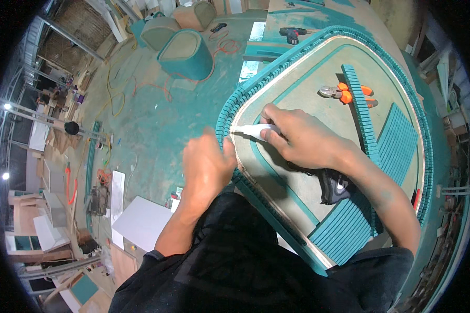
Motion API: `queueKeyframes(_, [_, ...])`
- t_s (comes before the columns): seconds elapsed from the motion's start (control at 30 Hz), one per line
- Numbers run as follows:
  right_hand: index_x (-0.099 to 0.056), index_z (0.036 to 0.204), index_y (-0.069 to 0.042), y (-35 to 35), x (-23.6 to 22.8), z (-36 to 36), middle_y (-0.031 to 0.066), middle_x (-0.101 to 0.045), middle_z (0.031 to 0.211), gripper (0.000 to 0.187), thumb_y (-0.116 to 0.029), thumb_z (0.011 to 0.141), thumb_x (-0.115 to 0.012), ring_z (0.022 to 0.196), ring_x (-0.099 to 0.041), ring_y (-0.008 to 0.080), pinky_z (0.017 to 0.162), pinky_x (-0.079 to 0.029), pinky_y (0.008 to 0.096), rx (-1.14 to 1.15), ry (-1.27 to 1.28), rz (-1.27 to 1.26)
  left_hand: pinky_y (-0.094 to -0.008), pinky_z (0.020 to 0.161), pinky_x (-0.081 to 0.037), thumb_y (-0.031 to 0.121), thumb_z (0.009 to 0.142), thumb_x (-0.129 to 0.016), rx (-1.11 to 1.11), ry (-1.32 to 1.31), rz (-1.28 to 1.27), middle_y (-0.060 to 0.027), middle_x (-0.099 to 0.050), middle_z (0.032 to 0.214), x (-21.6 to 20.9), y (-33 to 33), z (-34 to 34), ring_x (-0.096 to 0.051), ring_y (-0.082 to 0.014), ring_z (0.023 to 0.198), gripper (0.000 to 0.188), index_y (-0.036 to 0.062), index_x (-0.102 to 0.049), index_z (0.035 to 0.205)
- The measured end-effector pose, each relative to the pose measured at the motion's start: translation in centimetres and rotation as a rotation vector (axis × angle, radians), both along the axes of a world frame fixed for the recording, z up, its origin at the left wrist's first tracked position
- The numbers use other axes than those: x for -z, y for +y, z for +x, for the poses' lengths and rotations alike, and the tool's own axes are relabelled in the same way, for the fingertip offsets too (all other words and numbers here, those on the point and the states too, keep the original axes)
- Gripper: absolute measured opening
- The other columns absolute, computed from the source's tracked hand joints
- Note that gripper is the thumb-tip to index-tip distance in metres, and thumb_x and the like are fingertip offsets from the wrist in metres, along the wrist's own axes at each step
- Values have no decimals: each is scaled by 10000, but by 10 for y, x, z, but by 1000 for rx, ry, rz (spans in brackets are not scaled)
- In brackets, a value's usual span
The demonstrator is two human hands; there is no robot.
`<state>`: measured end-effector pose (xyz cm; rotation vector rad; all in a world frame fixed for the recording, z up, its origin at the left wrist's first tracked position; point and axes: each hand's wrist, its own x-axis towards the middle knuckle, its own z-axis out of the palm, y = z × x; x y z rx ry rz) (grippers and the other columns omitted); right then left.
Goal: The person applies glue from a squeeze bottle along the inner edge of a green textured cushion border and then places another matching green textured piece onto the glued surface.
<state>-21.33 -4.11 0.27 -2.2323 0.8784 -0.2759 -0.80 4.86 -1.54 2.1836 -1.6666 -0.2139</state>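
A large rounded panel [318, 122] lies before me, with ribbed green edging [227, 107] running around its rim. My right hand [303, 134] grips a white squeeze bottle [257, 131], whose narrow nozzle points left at the inside of the rim. At that same edge my left hand [206, 164] is closed, its thumb on the inner side and its curled fingers over the edging; the fingertips are partly hidden. Orange-handled cutting pliers [329, 92] lie on the panel, partly under a loose ribbed strip [357, 104].
Slatted green pieces [344, 232] cover the panel's near right part, beside a black object [335, 188] partly behind my right forearm. A drill [292, 35] rests on the far bench. Rounded green stool-like forms [187, 55] and an orange cord [227, 47] are on the floor.
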Motion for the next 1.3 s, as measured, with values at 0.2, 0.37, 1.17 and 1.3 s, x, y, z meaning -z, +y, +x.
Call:
queueKeyframes(0.2, [-573, 1157, 46, -9, -3, 14, 313, -708, 1007, 288, -205, 1017, -560, 1008, -683, 510, 911, -525, 584, -45, 46, -38, -603, 752, -550, 173, 899, -693, -25, 23, -19, -362, -672, 778, 7, -1, 0, -683, -562, 784, 286, -107, -665, 948])
queueKeyframes(0.37, [-590, 1180, 65, -12, -7, 22, 322, -717, 1011, 311, -193, 1005, -568, 1017, -689, 515, 909, -538, 582, -84, 77, -59, -607, 774, -545, 175, 910, -680, -40, 46, -17, -360, -679, 803, 5, -1, -3, -680, -563, 810, 274, -94, -668, 960])
queueKeyframes(1.17, [-600, 1111, 0, 9, -7, -8, 233, -688, 867, 210, -200, 1048, -619, 836, -680, 419, 768, -513, 474, -22, -40, 17, -519, 646, -499, 264, 917, -724, 45, 36, 101, -290, -640, 716, -6, 14, 6, -661, -487, 700, 393, -108, -598, 914])
queueKeyframes(1.3, [-593, 1099, 30, 3, -14, -2, 303, -707, 991, 231, -188, 1025, -609, 993, -687, 507, 848, -544, 548, -37, 59, 70, -613, 755, -517, 226, 902, -700, 42, 98, 198, -371, -658, 783, -11, 11, 2, -668, -566, 806, 392, -125, -554, 996])
